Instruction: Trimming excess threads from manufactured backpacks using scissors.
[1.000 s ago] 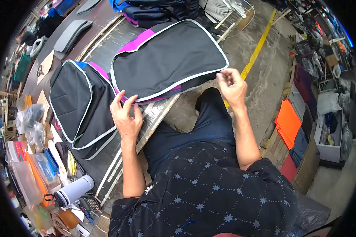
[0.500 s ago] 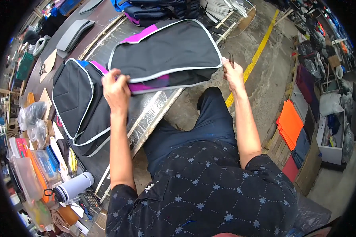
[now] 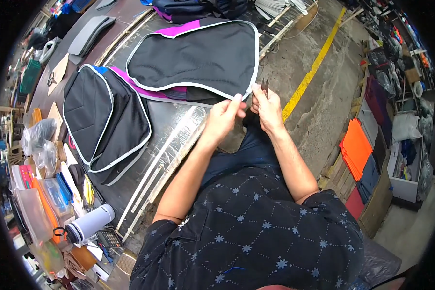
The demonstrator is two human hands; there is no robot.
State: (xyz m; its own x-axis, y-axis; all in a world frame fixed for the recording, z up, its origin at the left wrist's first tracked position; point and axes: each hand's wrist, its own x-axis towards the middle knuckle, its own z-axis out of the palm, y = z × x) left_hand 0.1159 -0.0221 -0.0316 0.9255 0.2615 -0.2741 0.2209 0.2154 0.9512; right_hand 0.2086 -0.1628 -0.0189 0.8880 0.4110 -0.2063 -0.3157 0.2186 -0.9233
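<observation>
A black bag [image 3: 193, 58] with light grey edge binding and purple strips lies over the table's edge in front of me. My left hand [image 3: 222, 121] pinches its near edge close to the right corner. Just beside it, my right hand [image 3: 269, 108] grips that corner between thumb and fingers. Dark, pointed thread snips [image 3: 265, 86] stick up from the same right hand, their handles hidden in the palm. Left of this bag sits a second black bag [image 3: 101, 121] with the same grey binding, its side touching the first.
More dark blue bags [image 3: 198, 9] are piled at the table's far end. On the left stand a lavender bottle [image 3: 94, 222], a calculator [image 3: 108, 238] and plastic folders [image 3: 34, 212]. Orange fabric pieces [image 3: 357, 147] lie on a pallet to the right, beyond a yellow floor line [image 3: 319, 60].
My left hand has left the bag's left side and moved right to its near right corner. The bag has settled lower and slightly left. My right hand has shifted a little left and nearer.
</observation>
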